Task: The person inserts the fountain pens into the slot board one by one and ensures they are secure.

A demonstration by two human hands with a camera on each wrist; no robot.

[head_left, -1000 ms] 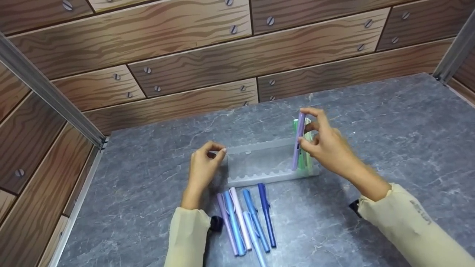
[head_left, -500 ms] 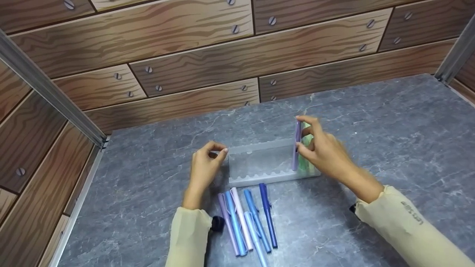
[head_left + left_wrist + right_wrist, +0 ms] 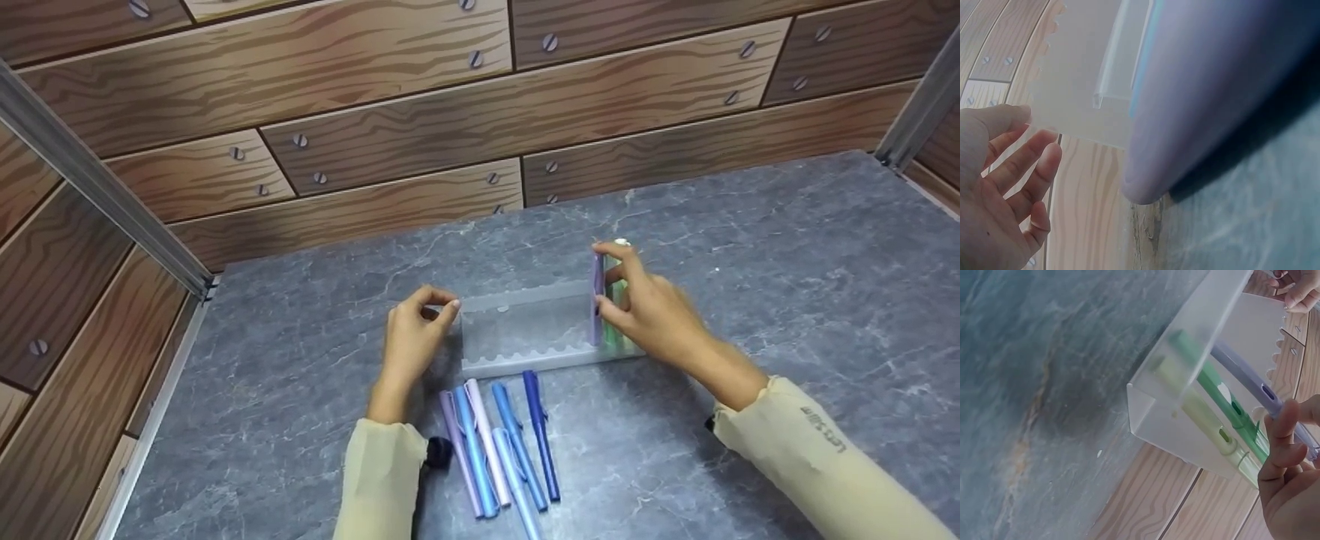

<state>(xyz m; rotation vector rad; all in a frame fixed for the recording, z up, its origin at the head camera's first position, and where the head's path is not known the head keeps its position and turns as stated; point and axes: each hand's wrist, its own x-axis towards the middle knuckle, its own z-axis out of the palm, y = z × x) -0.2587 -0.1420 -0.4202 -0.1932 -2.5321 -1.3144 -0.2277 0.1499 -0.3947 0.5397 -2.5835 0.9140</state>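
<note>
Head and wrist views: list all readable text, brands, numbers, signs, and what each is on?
"Let's slim": right sleeve; small and slanted, so letter case and exact spelling are uncertain.
Loose pens: no text readable, too small to rule out markings.
Pens in the holder: none readable.
Clear holder: no text seen.
No numbers or signs readable elsewhere.

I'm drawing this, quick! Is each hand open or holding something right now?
Left hand: pinching the clear rack by a corner.
Right hand: pinching a purple pen.
</note>
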